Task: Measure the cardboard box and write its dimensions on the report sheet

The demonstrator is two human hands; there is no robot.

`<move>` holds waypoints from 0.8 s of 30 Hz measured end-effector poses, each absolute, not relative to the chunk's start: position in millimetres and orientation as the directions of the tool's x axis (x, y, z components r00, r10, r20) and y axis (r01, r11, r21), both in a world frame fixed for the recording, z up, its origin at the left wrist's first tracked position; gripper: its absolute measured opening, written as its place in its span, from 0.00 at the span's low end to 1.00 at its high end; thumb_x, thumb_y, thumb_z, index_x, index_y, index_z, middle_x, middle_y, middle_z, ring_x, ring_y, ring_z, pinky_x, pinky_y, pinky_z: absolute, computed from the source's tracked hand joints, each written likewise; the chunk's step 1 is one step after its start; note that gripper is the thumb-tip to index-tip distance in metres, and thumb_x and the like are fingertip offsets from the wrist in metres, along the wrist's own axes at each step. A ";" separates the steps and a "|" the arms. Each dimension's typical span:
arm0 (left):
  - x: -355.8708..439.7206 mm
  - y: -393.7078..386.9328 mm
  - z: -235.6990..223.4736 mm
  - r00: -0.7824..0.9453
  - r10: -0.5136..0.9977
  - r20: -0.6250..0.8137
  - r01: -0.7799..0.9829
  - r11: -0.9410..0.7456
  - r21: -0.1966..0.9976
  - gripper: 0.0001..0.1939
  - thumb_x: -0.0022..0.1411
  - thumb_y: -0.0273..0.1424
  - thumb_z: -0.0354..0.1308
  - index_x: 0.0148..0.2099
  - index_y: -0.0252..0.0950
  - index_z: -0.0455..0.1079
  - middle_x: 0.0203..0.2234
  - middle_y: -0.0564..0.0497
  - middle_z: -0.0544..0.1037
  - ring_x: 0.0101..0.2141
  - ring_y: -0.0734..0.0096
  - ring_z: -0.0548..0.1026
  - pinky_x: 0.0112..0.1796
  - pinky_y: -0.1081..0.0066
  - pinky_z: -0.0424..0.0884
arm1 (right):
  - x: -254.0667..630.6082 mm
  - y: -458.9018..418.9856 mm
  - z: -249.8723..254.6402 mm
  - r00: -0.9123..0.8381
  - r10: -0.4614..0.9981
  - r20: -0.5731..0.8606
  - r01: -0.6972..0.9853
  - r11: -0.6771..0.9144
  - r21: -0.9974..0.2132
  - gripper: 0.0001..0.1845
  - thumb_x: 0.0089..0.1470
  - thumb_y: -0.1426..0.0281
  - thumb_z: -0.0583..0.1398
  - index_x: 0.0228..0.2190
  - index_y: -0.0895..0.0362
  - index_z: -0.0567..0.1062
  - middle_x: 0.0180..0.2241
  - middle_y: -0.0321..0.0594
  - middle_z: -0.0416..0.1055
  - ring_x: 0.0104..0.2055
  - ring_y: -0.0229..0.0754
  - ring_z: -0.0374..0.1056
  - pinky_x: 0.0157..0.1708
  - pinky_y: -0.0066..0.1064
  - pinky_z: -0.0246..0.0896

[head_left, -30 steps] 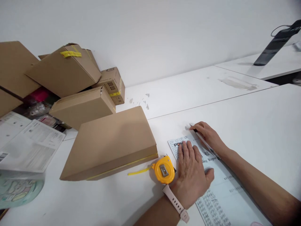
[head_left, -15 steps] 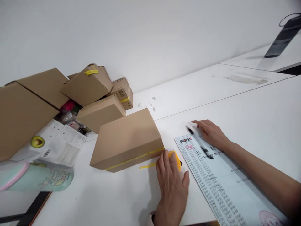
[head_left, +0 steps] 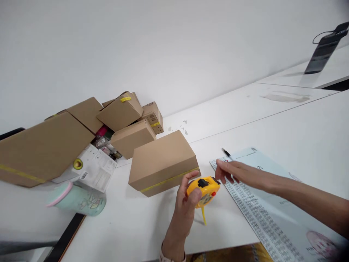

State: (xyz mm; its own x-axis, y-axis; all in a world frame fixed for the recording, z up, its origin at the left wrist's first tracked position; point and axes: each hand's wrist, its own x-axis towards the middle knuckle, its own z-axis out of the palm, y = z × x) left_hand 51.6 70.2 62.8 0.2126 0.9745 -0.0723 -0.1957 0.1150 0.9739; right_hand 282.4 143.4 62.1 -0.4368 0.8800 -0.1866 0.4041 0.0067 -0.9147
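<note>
My left hand grips a yellow tape measure with a black slide and a red button, lifted above the white table. A yellow strap hangs from its case. Beside the black tip of the tape, my right hand hovers with bent fingers, apart from each other and with nothing seen in them. It hangs over a light blue printed report and hides part of a black and clear pen. Behind the tape measure stands a closed cardboard box with yellow tape along its side.
Several cardboard boxes are piled at the back left. A white carton with an avocado picture and a mint cup with a pink rim stand on the left. A dark bottle is at the far right.
My left hand has turned and raised the tape measure off the table. My right hand has moved left from beside the pen towards the tape's tip. The view has shifted.
</note>
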 end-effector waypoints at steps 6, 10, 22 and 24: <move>31.8 65.9 79.0 0.234 0.972 -0.003 -0.173 0.044 0.984 0.30 0.57 0.46 0.67 0.57 0.38 0.66 0.43 0.43 0.81 0.40 0.54 0.81 0.44 0.58 0.75 | 226.9 123.4 81.0 -0.619 0.758 -0.206 0.210 -0.093 -0.973 0.34 0.53 0.36 0.55 0.22 0.54 0.62 0.20 0.32 0.57 0.23 0.35 0.49 0.24 0.31 0.41; -9.9 74.1 102.0 0.153 0.988 -0.022 -0.023 0.026 0.999 0.32 0.53 0.45 0.70 0.55 0.38 0.68 0.41 0.43 0.83 0.40 0.54 0.82 0.43 0.60 0.75 | 204.9 140.2 96.3 -0.626 0.771 -0.118 0.070 -0.096 -0.993 0.31 0.50 0.41 0.63 0.23 0.54 0.61 0.21 0.29 0.54 0.23 0.33 0.44 0.24 0.31 0.36; -204.0 158.6 143.3 -0.249 0.968 -0.043 0.085 0.066 0.994 0.18 0.58 0.42 0.66 0.43 0.33 0.75 0.33 0.50 0.80 0.30 0.69 0.75 0.25 0.73 0.68 | 203.5 263.2 77.8 -0.302 0.953 -0.024 -0.044 -0.039 -0.998 0.33 0.44 0.41 0.66 0.22 0.53 0.59 0.22 0.29 0.51 0.25 0.34 0.44 0.24 0.32 0.38; -217.2 162.9 138.5 -0.266 0.961 -0.076 0.084 0.102 0.991 0.14 0.66 0.40 0.61 0.45 0.33 0.73 0.35 0.50 0.78 0.31 0.70 0.75 0.27 0.72 0.71 | 198.5 266.6 69.6 -0.299 0.954 -0.022 -0.013 -0.027 -1.000 0.34 0.44 0.38 0.65 0.21 0.53 0.58 0.22 0.29 0.51 0.25 0.35 0.44 0.25 0.31 0.40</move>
